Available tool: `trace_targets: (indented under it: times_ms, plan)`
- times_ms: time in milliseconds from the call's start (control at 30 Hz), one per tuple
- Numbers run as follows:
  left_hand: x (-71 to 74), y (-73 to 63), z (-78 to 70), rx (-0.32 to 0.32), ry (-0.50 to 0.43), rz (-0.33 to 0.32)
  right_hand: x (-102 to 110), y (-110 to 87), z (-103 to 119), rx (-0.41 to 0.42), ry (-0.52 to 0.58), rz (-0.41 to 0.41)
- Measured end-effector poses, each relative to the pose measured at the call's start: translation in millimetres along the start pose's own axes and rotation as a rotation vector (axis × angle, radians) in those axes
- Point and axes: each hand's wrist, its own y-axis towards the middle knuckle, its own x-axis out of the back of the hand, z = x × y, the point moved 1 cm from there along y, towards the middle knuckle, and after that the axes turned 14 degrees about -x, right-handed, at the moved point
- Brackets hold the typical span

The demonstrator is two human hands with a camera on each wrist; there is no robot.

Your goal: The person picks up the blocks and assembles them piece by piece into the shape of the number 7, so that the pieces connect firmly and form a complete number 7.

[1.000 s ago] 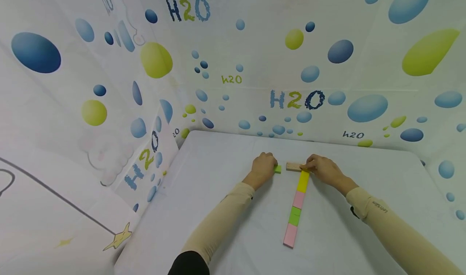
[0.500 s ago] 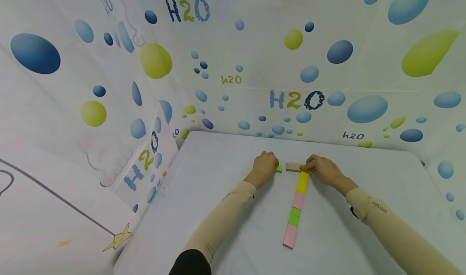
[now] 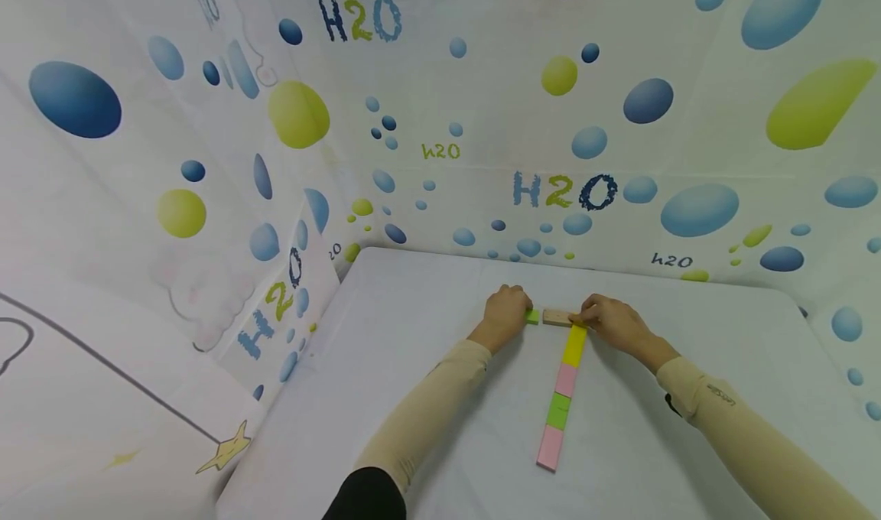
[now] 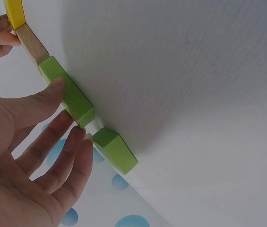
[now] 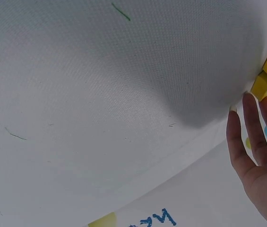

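Note:
My left hand [image 3: 505, 317] pinches a green block [image 4: 72, 97] between thumb and fingers, its far end right up close to a plain wooden block [image 3: 556, 317]. Near the fingertips in the left wrist view lies a second green block [image 4: 116, 150]. My right hand [image 3: 612, 323] pinches a yellow block [image 5: 262, 85] at the right end of the wooden one; the fingers partly hide it. From there a long yellow block [image 3: 574, 346] leads a row toward me, followed by a pink block [image 3: 566, 380], a green block [image 3: 558, 411] and another pink block [image 3: 550, 449].
A white cloth-covered table [image 3: 413, 336] bears the blocks, with its far edge just past both hands. Behind it and to the left hang white sheets [image 3: 440, 199] printed with coloured spots and lettering.
My left hand has slid a little to the right with the green block, so the gap to the wooden block is narrower. The right hand keeps its place at the yellow block.

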Motion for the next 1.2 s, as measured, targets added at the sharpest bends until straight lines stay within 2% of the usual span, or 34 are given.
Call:
trace_targets:
  times_ms: [333,600,900,1200]
  plan:
    - [0.3,4.2,-1.6,0.008,-0.013,0.006,2.5,-2.0,0.7,0.013,0.016,-0.008]
    - [1.7,4.0,-2.4,0.009,-0.01,0.003,3.9,-3.6,0.6,0.058,0.027,-0.039]
    - [2.8,2.8,-2.3,0.005,-0.011,0.001,2.7,-1.8,-0.2,0.036,0.015,-0.016]
    - [3.5,4.9,-2.5,-0.003,-0.006,0.005,4.1,-2.0,-0.4,0.048,0.016,-0.018]
